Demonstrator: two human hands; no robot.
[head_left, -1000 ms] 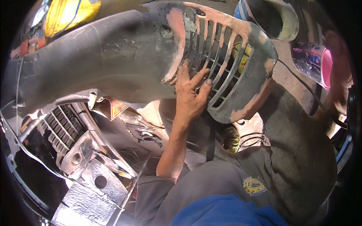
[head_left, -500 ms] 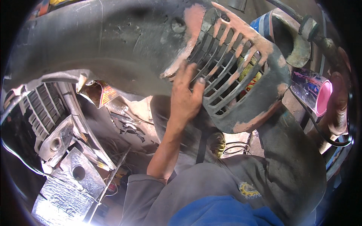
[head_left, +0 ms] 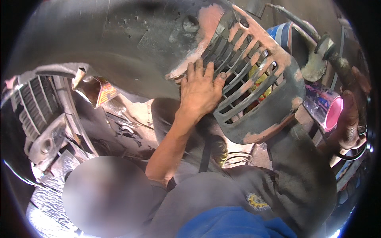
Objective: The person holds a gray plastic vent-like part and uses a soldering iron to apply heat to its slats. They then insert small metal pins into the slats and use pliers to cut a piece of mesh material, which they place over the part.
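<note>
Overhead, a grey car bumper (head_left: 131, 47) with a slatted grille (head_left: 246, 75), patched in pinkish filler, hangs over the person's lap. Left hand (head_left: 200, 89) lies flat against the grille's slats, fingers spread, arm stretched upward, seemingly steadying it, not clutching. Right hand (head_left: 347, 121), far right, is wrapped around a pink-capped can (head_left: 325, 105)

The bumper (head_left: 131, 43) looks like matt grey plastic, scuffed and dusty, with rough patches of dull pink filler around its slatted grille (head_left: 246, 75). The left hand (head_left: 200, 89) lies bare on those ribbed slats. The right hand (head_left: 349, 123), grimy, holds a glossy can (head_left: 323, 107) with a smooth pink plastic cap. The shirt (head_left: 222, 198) is soft grey cloth.
</note>
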